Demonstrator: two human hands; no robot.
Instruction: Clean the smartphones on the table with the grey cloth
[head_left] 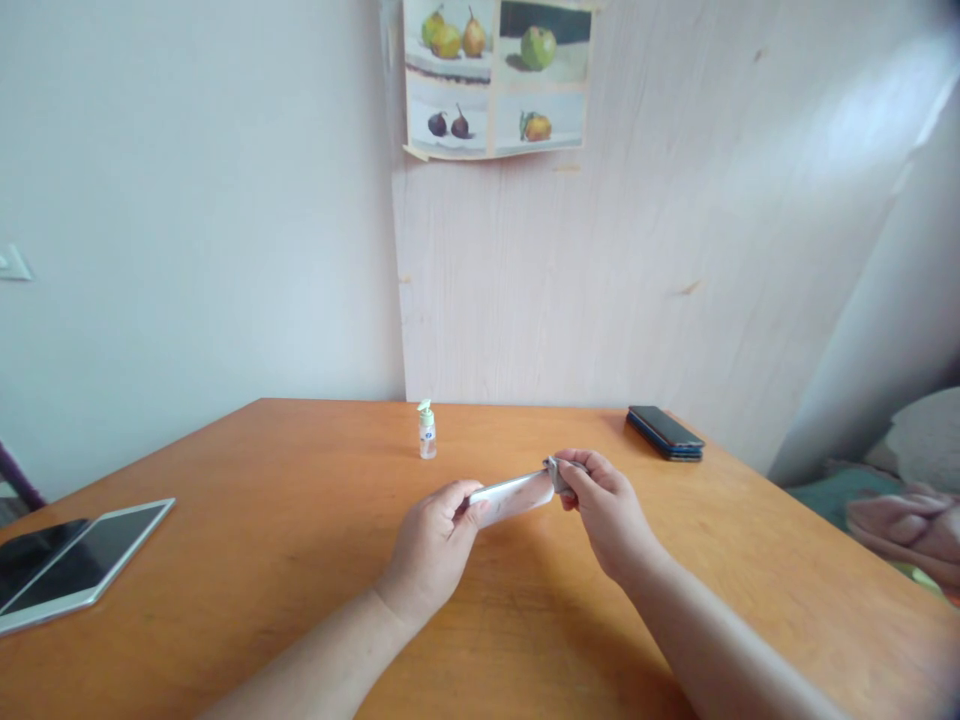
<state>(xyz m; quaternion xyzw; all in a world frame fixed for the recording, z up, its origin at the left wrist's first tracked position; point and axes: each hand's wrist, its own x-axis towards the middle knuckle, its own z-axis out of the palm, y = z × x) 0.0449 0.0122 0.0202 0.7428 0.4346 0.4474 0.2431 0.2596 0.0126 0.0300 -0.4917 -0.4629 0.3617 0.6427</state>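
My left hand (439, 535) grips the near-left end of a smartphone (517, 498), thumb on the face turned toward me and fingers behind. The phone is tilted above the table, its pale, shiny face showing some smudges or reflections. At its right end, my right hand (596, 495) pinches a small grey cloth (557, 474) that wraps round the phone's edge. Most of the cloth is hidden by the fingers. Beyond the phone stands a small clear pump bottle (427, 436) with a pale green top, upright and apart from both hands.
A white-framed tablet (112, 550) lies at the table's left edge with a dark phone (41, 550) partly on it. Stacked dark phones (665, 432) lie at the back right. The wooden table (262, 500) meets a wall with a fruit poster (495, 85). Bedding (907, 510) is beyond the right edge.
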